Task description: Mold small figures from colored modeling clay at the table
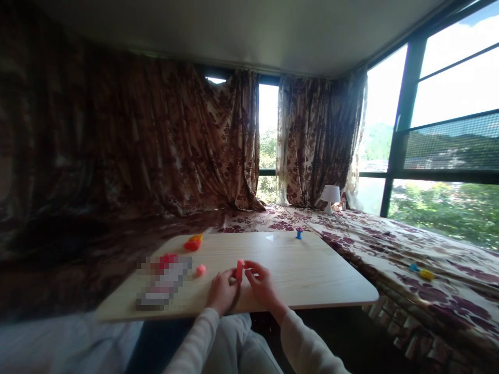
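Surface: pale, wood-grained counter [304, 270] with rounded corners; glare is seen near its far edge. The near edge is crossed by both forearms in light sleeves, and grey-clad legs are seen below.

Room: floral cloth [374, 234] is spread beyond the counter and along its right side. The far side is hung with floral curtains [218, 150], parted at a narrow window [267, 130]; larger panes [452, 88] are set at right, with greenery outside. The left side is dim. A white-shaded lamp [331, 194] is stood on the cloth near the far right corner.

Other things: a pink ball [200, 270] is placed just left of the hands. Farther left, a flat item [166, 284] is masked by pixelation, with red matter [166, 262] at its far end; neither can be identified. A red-yellow piece [193, 242] is located near the far left corner, a blue piece [299, 234] with a reddish top near the far right one. A yellow-blue piece [422, 271] is laid on the cloth, off the counter.

Grip: the red piece [239, 269] is held roughly upright above the counter's near part, pinched by the left hand [222, 291]. The right hand [260, 283] is curled, fingertips brought close to its upper end; whether its grip is closed cannot be told.
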Demonstrator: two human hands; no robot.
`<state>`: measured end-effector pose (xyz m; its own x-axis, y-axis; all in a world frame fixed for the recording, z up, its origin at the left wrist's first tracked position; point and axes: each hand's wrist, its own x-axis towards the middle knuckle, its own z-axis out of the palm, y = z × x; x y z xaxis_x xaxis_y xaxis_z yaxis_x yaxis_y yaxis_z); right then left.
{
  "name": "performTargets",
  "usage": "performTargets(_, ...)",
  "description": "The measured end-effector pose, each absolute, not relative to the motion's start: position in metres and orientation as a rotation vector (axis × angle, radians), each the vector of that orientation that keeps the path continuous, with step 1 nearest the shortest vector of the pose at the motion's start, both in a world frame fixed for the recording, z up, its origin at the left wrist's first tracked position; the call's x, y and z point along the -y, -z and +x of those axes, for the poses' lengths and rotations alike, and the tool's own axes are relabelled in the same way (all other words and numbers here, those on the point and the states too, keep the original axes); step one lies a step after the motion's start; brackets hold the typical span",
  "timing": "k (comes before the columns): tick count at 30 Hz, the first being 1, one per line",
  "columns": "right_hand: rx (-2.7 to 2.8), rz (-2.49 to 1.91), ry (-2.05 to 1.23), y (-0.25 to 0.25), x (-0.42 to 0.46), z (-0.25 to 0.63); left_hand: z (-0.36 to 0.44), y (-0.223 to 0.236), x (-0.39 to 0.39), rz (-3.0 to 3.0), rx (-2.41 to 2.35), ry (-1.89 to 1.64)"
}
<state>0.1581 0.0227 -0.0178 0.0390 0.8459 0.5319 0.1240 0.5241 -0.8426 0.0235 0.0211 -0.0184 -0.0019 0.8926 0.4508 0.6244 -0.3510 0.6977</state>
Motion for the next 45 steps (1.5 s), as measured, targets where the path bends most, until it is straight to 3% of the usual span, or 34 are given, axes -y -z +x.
performTargets(6, 1.439, -0.843, -0.707, 0.019, -0.021, 0.154, 0.024, 0.018, -0.020, 2.040, -1.628, -1.202)
performTargets(28, 1.801, -0.808, -0.280, 0.014, -0.019, 0.161, 0.024, 0.010, -0.015, 2.106, -1.601, -1.152)
performTargets(45, 1.785, -0.839, -0.326, 0.017, -0.021, 0.158, 0.024, 0.021, -0.023, 2.177, -1.664, -1.167)
